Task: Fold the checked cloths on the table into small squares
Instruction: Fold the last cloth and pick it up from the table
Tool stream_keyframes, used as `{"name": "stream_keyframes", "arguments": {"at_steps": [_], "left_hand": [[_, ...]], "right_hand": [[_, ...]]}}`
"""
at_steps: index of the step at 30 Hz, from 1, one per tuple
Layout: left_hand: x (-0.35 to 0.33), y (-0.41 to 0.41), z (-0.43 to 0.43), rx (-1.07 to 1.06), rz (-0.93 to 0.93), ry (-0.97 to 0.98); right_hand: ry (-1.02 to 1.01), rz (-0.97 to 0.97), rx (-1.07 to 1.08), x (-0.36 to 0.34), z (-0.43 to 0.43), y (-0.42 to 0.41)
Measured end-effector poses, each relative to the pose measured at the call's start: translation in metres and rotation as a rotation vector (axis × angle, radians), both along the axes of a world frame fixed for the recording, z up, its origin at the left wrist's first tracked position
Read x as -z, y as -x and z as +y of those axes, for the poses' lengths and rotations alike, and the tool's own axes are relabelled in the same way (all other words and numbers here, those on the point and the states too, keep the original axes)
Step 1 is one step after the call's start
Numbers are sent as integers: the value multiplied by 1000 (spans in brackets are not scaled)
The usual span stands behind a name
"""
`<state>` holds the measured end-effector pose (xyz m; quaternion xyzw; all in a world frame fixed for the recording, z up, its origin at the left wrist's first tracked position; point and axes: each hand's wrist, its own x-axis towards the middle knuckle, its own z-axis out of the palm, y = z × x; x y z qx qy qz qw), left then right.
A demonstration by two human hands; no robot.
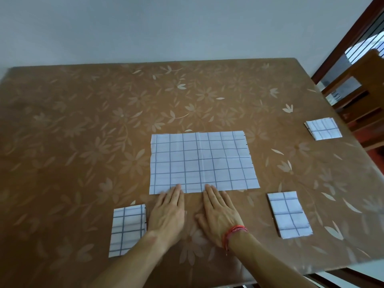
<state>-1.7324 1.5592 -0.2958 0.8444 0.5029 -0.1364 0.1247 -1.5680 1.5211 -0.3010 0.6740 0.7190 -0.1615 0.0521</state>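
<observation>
A white cloth with blue checks (202,162) lies spread flat as a wide rectangle in the middle of the table. My left hand (168,215) and my right hand (220,215) lie flat, palms down, side by side just in front of it. Their straight fingertips touch its near edge. A red thread band circles my right wrist. Three folded checked cloths lie around: one at the near left (126,229), partly under my left forearm, one at the near right (288,215), and one at the far right (323,128) close to the table edge.
The table (104,121) wears a brown cover with a pale flower print and stands against a white wall. A wooden chair (357,96) and a barred window frame stand past the right edge.
</observation>
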Motion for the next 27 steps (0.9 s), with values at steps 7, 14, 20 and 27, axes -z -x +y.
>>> {"name": "stream_keyframes", "arguments": {"at_steps": [7,14,20,27], "left_hand": [[-9,22,1,-132,97,4],[-11,29,4,-177,119,8],[-11,28,5,-183,104,19],[-18,19,14,-166,11,-69]], "right_hand": [[389,87,281,29,-16,-40],[628,-113,277,-7,-3,-69],[125,-136,371,-5,-2,-69],[8,-171,388,-11,8,-75]]}}
